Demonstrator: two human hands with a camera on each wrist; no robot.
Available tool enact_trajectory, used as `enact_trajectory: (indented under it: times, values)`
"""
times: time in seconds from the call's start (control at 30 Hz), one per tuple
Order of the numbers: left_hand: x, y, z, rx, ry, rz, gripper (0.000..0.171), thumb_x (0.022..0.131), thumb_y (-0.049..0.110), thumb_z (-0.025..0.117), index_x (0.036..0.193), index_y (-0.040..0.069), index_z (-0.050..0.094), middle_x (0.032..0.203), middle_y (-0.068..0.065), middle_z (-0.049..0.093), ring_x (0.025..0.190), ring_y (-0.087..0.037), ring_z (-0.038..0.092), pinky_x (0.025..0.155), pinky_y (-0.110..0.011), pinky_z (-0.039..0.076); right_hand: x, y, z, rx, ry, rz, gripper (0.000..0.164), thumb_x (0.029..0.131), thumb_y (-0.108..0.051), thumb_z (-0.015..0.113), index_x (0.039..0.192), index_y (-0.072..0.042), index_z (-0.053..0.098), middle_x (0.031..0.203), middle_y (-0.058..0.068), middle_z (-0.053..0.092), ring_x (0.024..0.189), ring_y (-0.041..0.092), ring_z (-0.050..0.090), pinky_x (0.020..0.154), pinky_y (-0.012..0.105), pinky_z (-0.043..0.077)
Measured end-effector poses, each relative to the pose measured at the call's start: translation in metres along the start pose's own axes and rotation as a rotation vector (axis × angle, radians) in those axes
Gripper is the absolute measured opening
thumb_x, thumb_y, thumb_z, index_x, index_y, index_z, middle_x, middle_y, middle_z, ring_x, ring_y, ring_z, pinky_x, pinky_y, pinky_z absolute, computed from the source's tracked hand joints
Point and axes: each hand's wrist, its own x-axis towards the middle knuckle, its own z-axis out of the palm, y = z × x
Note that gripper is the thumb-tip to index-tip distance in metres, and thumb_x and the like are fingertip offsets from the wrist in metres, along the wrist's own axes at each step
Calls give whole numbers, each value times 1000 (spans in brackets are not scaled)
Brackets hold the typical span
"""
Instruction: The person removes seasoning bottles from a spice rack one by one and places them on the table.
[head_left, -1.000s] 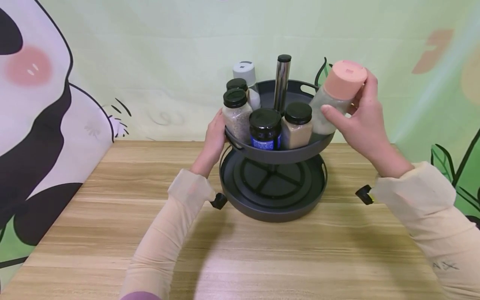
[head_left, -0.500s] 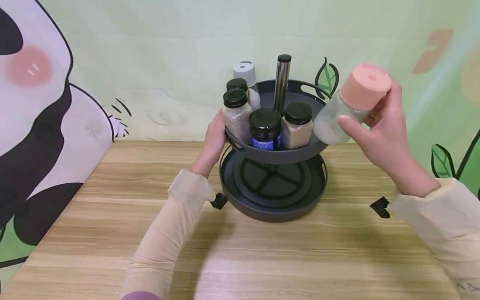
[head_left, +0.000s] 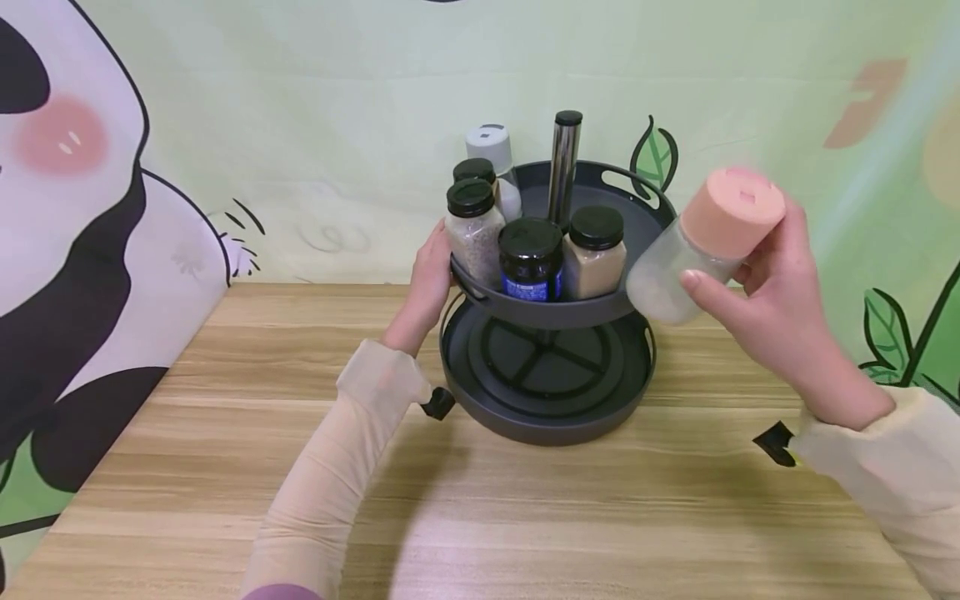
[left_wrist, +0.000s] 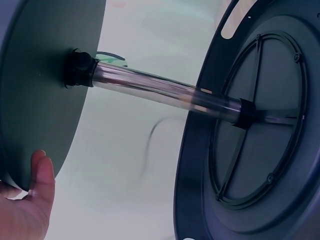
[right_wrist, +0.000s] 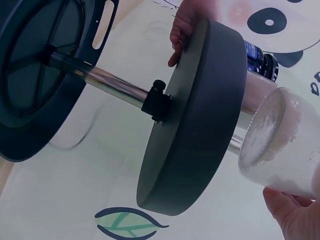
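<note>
In the head view my right hand (head_left: 780, 308) grips a clear seasoning bottle with a pink cap (head_left: 731, 212), tilted in the air just right of the rack's upper tier. White contents show through its base in the right wrist view. My left hand (head_left: 430, 279) holds the left rim of the dark upper tray (head_left: 555, 314); in the left wrist view its thumb and fingers clasp the edge from below. On that tray stand black-lidded jars, among them a blue-labelled jar (head_left: 531, 258) and a square jar of tan powder (head_left: 596, 250), plus a white-capped bottle (head_left: 491, 154).
A lower tray (head_left: 555, 429) of the same rack rests on the wooden table (head_left: 525, 517), joined to the upper one by a metal pole (left_wrist: 150, 86). The pole's top (head_left: 566, 167) rises above the jars. Behind the table hangs a printed backdrop (head_left: 337, 125).
My right hand has lifted the pink-capped bottle off the upper tray's right side, moved it rightward past the rim and then lowered it a little. The left hand stays on the rim.
</note>
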Motion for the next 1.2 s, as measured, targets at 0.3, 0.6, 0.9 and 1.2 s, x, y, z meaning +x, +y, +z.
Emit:
enact_trajectory:
  times: [0.3,0.6,0.9,1.2]
  values:
    - [1,-2,0,-7,0,9,39,95,33,26,125,21,48,72,3,43,53,-5,37,55,-24,36,-15,-1,1,31,-49,-25,68,65,18,57,126,1,31,114,10,46,95,15,52,80,16,45]
    - [2,-2,0,-6,-4,8,39,95,34,27,124,21,49,78,3,45,57,-5,39,54,-21,37,-33,6,6,-22,-115,31,74,65,19,59,130,-2,30,117,4,47,94,9,53,79,13,44]
    - [1,-2,-1,-2,-5,-2,40,95,35,26,127,22,46,87,2,48,61,-5,42,55,-20,38,-52,24,16,-81,-211,-7,79,59,20,64,129,7,31,119,2,47,96,7,52,80,11,43]
    - [0,0,-1,-5,-10,-9,40,95,35,26,128,22,46,103,-3,52,69,-6,46,60,-24,41,-64,31,26,-221,-286,58,81,58,18,65,130,5,31,116,-9,48,93,2,51,78,10,42]
